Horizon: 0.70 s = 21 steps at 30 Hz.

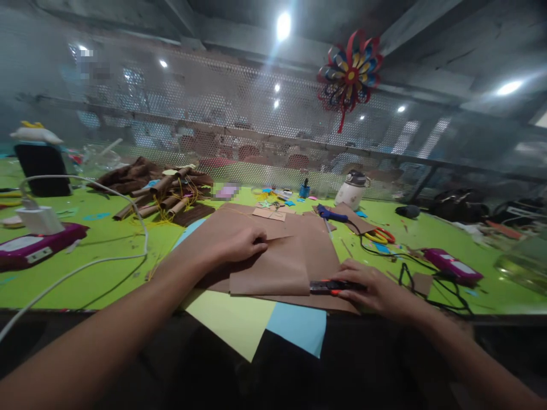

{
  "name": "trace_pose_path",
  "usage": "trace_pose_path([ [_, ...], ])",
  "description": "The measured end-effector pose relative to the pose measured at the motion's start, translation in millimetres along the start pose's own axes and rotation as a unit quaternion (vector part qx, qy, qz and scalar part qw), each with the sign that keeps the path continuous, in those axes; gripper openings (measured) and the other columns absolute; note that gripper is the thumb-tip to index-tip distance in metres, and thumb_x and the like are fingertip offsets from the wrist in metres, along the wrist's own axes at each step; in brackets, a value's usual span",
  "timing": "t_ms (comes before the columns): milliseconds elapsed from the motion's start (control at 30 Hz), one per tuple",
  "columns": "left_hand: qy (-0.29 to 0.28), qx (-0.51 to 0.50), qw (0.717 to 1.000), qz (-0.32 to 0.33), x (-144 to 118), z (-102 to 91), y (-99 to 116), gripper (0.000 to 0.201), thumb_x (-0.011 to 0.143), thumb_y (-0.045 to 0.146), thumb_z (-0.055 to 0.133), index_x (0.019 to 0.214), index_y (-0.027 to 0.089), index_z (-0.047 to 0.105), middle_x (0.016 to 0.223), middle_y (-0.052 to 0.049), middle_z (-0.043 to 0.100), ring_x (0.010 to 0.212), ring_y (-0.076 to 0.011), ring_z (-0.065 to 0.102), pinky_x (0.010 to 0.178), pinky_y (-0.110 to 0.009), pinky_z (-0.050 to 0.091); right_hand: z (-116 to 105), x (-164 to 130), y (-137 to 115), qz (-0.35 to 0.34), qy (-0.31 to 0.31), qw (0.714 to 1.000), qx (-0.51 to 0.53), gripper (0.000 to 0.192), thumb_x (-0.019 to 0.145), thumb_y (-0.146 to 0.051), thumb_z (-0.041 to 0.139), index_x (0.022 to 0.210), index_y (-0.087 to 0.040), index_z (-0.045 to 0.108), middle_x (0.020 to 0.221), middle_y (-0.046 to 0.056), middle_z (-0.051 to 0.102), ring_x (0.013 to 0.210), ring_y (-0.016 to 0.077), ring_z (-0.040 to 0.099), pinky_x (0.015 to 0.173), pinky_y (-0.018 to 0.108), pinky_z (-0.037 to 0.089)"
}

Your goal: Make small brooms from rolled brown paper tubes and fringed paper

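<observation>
left hand [244, 244]: lies flat, knuckles up, fingers curled loosely, pressing down on the brown paper near the centre of the frame; it grips nothing.
right hand [371, 287]: lower right of centre, fingers closed around the cutter, palm down on the sheet.
cutter [330, 286]: black and orange, lies nearly level under the right fingertips, its tip touching the right edge of the folded flap.
brown paper [273, 267]: a folded flap on larger brown sheets, centre of the frame, between the two hands; the left fingers rest on its upper left corner.
coloured sheets: a yellow-green sheet [233, 322] and a blue sheet [299, 327] stick out below the brown paper, over the table edge.
table [98, 267]: green, strewn with scraps.
upper left of centre: brown paper rolls [162, 191] in a heap.
right of centre: scissors [382, 235] with yellow and red handles, well apart from the right hand.
</observation>
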<state>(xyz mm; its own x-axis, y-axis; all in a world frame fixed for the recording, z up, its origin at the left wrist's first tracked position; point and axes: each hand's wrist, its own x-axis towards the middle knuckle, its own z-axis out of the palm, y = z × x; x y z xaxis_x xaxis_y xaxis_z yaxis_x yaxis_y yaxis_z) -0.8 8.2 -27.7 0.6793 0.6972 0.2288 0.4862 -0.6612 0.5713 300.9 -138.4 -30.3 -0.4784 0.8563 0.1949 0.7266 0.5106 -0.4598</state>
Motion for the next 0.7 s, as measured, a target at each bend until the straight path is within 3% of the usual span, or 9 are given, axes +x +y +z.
trace_pose_path([
  [200,0.055,0.010,0.998,0.004,15,17.4,3,0.021,0.077,0.037,0.054,0.065,0.021,0.058,0.063,-0.003,0.056,0.058,-0.0161,0.041,0.063,-0.030,0.035,-13,-8,10,0.004,0.019,1.000,-0.016,0.026,0.087,-0.035,0.056,0.107,-0.026,0.069,0.093,0.009,0.063,0.083,0.0203,0.058,0.073,0.031,0.046],
  [467,0.054,0.034,0.998,-0.015,29,34.2,-7,0.020,0.075,0.035,0.053,0.061,0.021,0.052,0.059,-0.001,0.052,0.056,-0.0163,0.042,0.059,-0.029,0.030,-21,-18,23,-0.001,0.027,1.000,-0.013,0.027,0.084,-0.034,0.058,0.106,-0.024,0.070,0.092,0.008,0.064,0.082,0.0198,0.059,0.074,0.031,0.046],
  [600,0.070,0.122,0.989,-0.043,27,39.3,-5,0.019,0.078,0.035,0.048,0.067,0.020,0.052,0.068,-0.004,0.054,0.064,-0.0194,0.046,0.063,-0.031,0.033,-18,-23,26,0.025,0.036,0.999,0.015,0.028,0.081,-0.036,0.063,0.106,-0.025,0.070,0.091,0.008,0.064,0.084,0.0205,0.058,0.077,0.032,0.044],
  [700,0.084,0.183,0.979,-0.012,29,45.6,-10,0.018,0.081,0.032,0.045,0.072,0.020,0.055,0.081,-0.008,0.055,0.075,-0.0223,0.050,0.071,-0.033,0.037,-16,-22,26,0.031,0.045,0.998,0.010,0.027,0.081,-0.036,0.063,0.104,-0.025,0.071,0.094,0.008,0.065,0.088,0.0214,0.058,0.079,0.032,0.044],
])
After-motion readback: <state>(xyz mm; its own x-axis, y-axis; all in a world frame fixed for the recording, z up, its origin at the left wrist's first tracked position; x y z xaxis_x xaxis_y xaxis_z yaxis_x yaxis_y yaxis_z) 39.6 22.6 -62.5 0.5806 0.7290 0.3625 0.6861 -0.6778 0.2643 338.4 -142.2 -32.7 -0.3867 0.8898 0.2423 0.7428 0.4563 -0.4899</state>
